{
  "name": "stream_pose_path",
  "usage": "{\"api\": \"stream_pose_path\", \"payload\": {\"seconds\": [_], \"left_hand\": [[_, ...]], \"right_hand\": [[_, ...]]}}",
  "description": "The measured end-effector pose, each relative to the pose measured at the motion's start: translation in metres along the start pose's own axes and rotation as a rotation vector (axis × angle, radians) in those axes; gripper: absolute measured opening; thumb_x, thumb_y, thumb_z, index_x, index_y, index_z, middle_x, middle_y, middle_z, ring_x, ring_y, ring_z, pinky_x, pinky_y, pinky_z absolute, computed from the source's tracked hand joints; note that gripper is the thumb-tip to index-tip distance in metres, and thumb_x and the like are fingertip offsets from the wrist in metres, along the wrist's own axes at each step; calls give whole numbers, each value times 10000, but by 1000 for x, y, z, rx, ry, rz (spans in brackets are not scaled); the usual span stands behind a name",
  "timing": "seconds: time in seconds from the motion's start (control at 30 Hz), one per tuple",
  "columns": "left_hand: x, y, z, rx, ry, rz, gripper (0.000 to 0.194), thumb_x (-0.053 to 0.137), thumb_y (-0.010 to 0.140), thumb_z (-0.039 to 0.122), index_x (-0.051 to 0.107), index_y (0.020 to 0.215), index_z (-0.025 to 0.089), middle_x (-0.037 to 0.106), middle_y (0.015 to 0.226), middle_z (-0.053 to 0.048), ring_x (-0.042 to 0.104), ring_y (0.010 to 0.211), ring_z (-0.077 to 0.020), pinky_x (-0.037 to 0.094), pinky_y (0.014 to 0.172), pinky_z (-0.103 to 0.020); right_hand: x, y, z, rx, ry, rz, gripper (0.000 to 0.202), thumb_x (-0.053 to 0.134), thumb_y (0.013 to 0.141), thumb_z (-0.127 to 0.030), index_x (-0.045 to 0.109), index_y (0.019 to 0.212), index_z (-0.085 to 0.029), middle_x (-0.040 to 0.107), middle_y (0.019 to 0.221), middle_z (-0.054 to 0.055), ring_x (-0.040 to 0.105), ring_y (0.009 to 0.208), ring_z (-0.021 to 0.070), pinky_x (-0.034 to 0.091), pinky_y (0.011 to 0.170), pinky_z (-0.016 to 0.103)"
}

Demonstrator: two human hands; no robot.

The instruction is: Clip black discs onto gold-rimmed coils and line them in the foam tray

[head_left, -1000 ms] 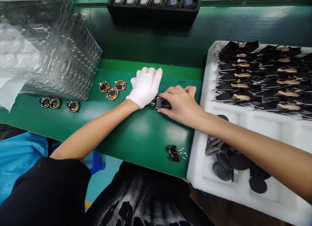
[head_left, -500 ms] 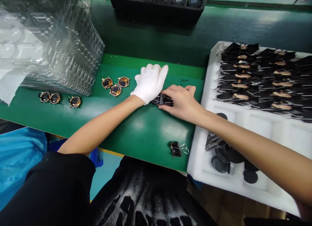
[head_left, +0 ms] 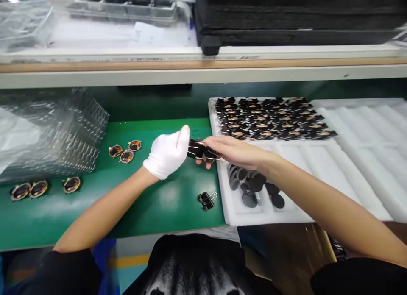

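Note:
My left hand [head_left: 168, 154], in a white glove, closes on the left end of a pair of black binder clips [head_left: 199, 149] with silver wire handles. My bare right hand [head_left: 233, 151] grips the right end, its fingertips showing beneath. A bit of gold-coloured metal shows between the clips; the rest of what they clamp is hidden. Nearer the table's front edge lies a loose binder clip [head_left: 207, 200]. Left of my gloved hand sit three round gold-rimmed watch cases [head_left: 126, 156] with dark faces, and several more [head_left: 71, 185] lie farther left.
At the right, a white foam tray [head_left: 305, 155] bears rows of clipped pieces [head_left: 260, 119] and loose dark discs [head_left: 255, 183]. Clear plastic trays [head_left: 73, 138] are stacked at the left. A shelf edge [head_left: 178, 77] crosses above the green table [head_left: 162, 210], with black foam blocks [head_left: 286, 19] on it.
The view has swung up and to the right, bringing in the shelf. My hands have lifted the binder clips off the table and moved them close to the foam tray's edge.

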State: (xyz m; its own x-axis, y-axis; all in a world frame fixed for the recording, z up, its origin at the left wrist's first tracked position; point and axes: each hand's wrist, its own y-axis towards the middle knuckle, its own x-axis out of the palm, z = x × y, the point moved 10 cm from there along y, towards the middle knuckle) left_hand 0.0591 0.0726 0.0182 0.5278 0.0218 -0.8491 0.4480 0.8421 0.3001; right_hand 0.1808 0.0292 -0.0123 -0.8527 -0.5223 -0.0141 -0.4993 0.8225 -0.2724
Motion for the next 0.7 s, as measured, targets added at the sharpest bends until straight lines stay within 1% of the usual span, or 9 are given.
{"api": "stream_pose_path", "payload": {"seconds": [0.1, 0.2, 0.33, 0.4, 0.47, 0.5, 0.57, 0.63, 0.7], "left_hand": [[9, 12, 20, -86, -191, -1, 558, 257, 1069, 428, 560, 666, 188, 575, 584, -28, 574, 590, -155, 404, 635, -291], [26, 21, 38, -169, -412, -10, 600, 265, 1060, 504, 500, 596, 203, 539, 549, -11, 529, 557, -142, 391, 596, -287], [45, 31, 63, -204, -509, -47, 620, 244, 1052, 540, 467, 573, 216, 491, 495, -4, 482, 500, -144, 372, 545, -300], [47, 37, 78, -171, -461, -53, 614, 243, 1052, 531, 468, 574, 218, 489, 498, -7, 477, 495, -145, 361, 534, -304], [46, 41, 97, -78, -407, -92, 589, 255, 1051, 518, 504, 612, 214, 511, 527, -9, 489, 509, -148, 373, 546, -304], [47, 42, 107, -10, -393, -134, 559, 262, 1051, 508, 551, 676, 211, 536, 556, -8, 510, 530, -153, 395, 567, -303], [47, 37, 119, 119, -368, -236, 473, 273, 1053, 480, 638, 927, 207, 607, 653, -8, 574, 607, -170, 454, 642, -311], [45, 27, 110, 182, -317, -304, 431, 282, 1052, 456, 597, 1223, 216, 675, 791, -19, 633, 719, -193, 494, 731, -336], [41, 15, 79, 170, -225, -308, 429, 318, 1040, 465, 566, 1305, 238, 702, 904, -29, 650, 791, -210, 503, 767, -356]], "right_hand": [[-13, -27, -1, -84, -89, 217, 348, 714, 888, -516, 713, 954, -175, 760, 935, 50, 677, 735, 164, 522, 730, 303], [-29, -53, 6, -134, -37, 427, 291, 696, 887, -461, 714, 897, -171, 749, 888, 46, 659, 682, 151, 495, 667, 286], [-47, -81, 16, -162, 82, 577, 326, 678, 880, -505, 688, 905, -180, 737, 878, 50, 632, 633, 144, 452, 571, 270], [-54, -91, 19, -166, 74, 595, 316, 674, 881, -501, 671, 881, -185, 706, 792, 31, 626, 639, 150, 439, 557, 263], [-61, -100, 17, -175, 5, 579, 289, 679, 877, -475, 661, 850, -187, 669, 744, 9, 619, 665, 156, 448, 582, 266], [-67, -105, 15, -182, -43, 571, 270, 685, 872, -455, 663, 848, -186, 667, 759, 7, 621, 688, 159, 459, 606, 271], [-86, -122, 10, -196, -155, 575, 234, 696, 857, -417, 679, 872, -183, 691, 853, 20, 638, 757, 172, 490, 667, 290], [-117, -151, 4, -211, -300, 625, 219, 690, 860, -399, 696, 924, -190, 716, 951, 41, 662, 843, 198, 526, 757, 334], [-157, -190, 1, -215, -499, 711, 223, 680, 870, -408, 711, 967, -210, 737, 1001, 57, 674, 910, 228, 537, 853, 394]]}}
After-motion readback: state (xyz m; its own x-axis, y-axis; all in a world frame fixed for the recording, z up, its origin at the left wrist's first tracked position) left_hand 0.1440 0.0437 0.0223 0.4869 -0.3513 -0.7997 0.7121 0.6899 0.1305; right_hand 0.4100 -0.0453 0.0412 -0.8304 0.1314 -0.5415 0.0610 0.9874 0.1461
